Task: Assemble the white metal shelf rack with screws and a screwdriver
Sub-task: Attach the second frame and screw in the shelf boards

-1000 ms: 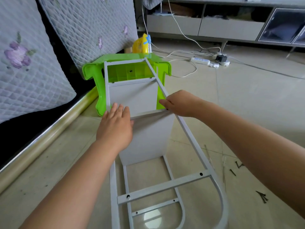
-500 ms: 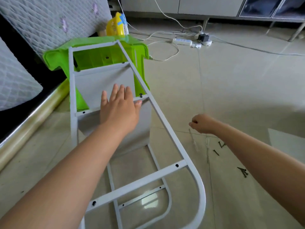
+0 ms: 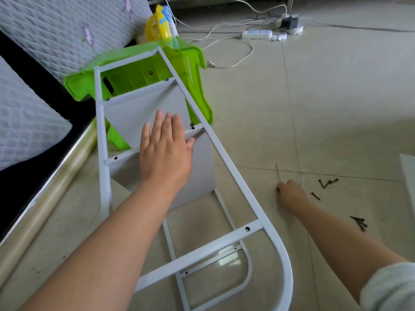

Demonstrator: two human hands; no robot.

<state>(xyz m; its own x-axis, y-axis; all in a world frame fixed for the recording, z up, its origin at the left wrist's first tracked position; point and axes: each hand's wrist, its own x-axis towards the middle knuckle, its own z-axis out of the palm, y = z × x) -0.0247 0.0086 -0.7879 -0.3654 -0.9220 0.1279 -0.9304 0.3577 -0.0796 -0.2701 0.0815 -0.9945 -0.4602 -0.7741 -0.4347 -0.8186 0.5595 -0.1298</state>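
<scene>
Head view: left hand (image 3: 165, 153) lies flat, steadying the rack (image 3: 226, 158); right hand (image 3: 290, 191), beside it, pinches something unclear; the unscrewed panel (image 3: 202, 171) may slip

1 rack (image 3: 226, 153), 1 green stool (image 3: 197, 70), 2 hands, approx. 8 screws (image 3: 359, 222).

A: The scene is bright, with soft daylight. The glossy beige floor tiles (image 3: 336, 113) give a pale glare, and a white reflection (image 3: 226, 258) shows on the near tile under the white metal rack frame (image 3: 224, 153).

B: Shadows are soft and weak. The wide lens bends lines at the edges. The near right grey sleeve (image 3: 390, 288) is blurred, and the far quilted grey cushion (image 3: 67, 30) is slightly smeared.
</scene>
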